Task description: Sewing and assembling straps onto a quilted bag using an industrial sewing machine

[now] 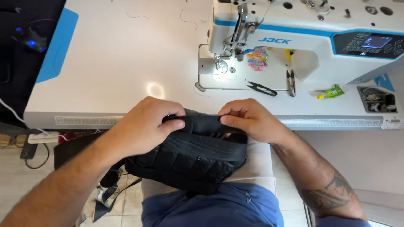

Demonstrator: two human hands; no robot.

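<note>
On your lap, just below the worktop point(105, 84) edge: black bag point(189, 162), long axis left-right. Your left hand point(143, 124) and right hand point(252, 120) both pinch its webbing strap point(204, 124), running horizontally between them.

The left and middle of the white sewing table point(118, 54) are bare but for stray threads; open passage there. The right side is blocked by the sewing machine point(307, 38). Before it lie black thread snips point(261, 88), a second pair point(290, 80) and a small green tube point(331, 93). A tray of small parts point(376, 100) occupies the far right edge.
</note>
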